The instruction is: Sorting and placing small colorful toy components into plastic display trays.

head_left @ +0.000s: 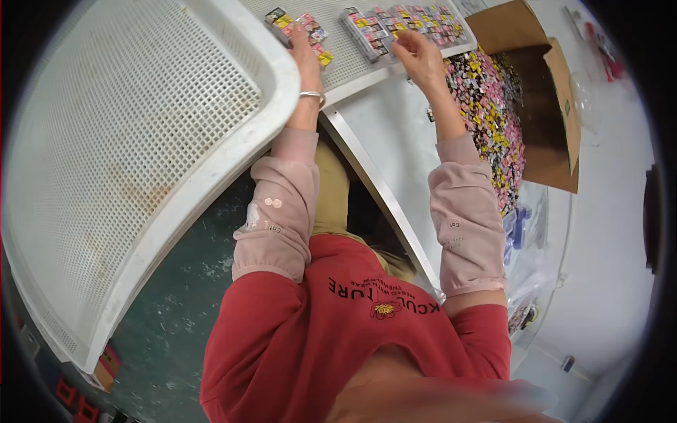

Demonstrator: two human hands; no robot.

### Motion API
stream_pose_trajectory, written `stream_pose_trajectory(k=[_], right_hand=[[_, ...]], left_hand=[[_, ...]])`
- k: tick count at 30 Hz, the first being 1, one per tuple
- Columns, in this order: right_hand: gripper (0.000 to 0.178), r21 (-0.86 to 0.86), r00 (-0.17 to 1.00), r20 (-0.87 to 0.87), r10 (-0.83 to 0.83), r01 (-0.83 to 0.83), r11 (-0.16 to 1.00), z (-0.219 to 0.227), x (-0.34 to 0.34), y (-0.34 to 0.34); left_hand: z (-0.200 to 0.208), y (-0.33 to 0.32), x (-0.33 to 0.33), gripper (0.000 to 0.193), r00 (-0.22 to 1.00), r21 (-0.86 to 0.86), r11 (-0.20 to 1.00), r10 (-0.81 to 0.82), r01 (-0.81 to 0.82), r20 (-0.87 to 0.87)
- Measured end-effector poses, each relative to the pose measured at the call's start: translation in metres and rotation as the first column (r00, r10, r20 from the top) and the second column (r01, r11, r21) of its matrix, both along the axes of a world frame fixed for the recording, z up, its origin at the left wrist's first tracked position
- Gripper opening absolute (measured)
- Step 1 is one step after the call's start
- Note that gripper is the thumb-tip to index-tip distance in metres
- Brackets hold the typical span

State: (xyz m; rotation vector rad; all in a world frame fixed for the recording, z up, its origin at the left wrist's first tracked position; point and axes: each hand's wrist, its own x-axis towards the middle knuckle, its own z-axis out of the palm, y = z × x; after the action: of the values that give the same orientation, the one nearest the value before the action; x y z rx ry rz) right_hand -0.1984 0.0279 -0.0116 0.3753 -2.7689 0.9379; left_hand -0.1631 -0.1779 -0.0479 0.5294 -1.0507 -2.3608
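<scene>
**Laying small coloured packets in rows on the perforated tray**

Nearest you, your sleeved forearms reach up over the white perforated tray [141, 106]. Your left hand [305, 53] lies flat on a short row of packets [300, 32], fingers loosely open. Your right hand [417, 56] pinches at the edge of the longer packet rows [405, 25]; keep each piece square against its neighbour. Beyond lies the loose packet heap [486, 106] beside a cardboard box [543, 92]. Your right fingertips are hard to make out, and the rows run off the top edge.
</scene>
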Motion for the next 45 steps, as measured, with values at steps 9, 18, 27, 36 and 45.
stream_pose_trajectory(k=[9, 18, 27, 36, 45], right_hand=[[0.055, 0.496, 0.985, -0.165, 0.046, 0.042, 0.867, -0.014, 0.001, -0.039], [0.061, 0.611, 0.989, -0.131, -0.074, 0.139, 0.779, -0.016, -0.002, -0.048], [0.067, 0.34, 0.952, 0.252, -0.172, 0.079, 0.937, 0.0, -0.021, -0.029], [0.056, 0.526, 0.992, 0.007, -0.128, 0.105, 0.844, -0.007, -0.016, -0.04], [0.051, 0.303, 0.984, -0.18, 0.017, 0.039, 0.952, 0.019, 0.065, -0.034]], left_hand=[[-0.036, -0.007, 0.013, 0.055, 0.963, -0.82, 0.572, 0.235, -0.027, 0.132], [-0.037, -0.01, 0.01, 0.053, 0.986, -0.45, 0.89, 0.138, -0.08, 0.097], [-0.031, -0.002, 0.007, 0.055, 0.998, -0.006, 0.998, 0.067, -0.067, -0.012], [-0.002, 0.005, -0.003, 0.064, 0.973, 0.253, 0.966, 0.101, -0.047, -0.207], [-0.023, 0.006, -0.014, 0.064, 0.995, -0.009, 0.998, -0.068, 0.069, 0.076]])
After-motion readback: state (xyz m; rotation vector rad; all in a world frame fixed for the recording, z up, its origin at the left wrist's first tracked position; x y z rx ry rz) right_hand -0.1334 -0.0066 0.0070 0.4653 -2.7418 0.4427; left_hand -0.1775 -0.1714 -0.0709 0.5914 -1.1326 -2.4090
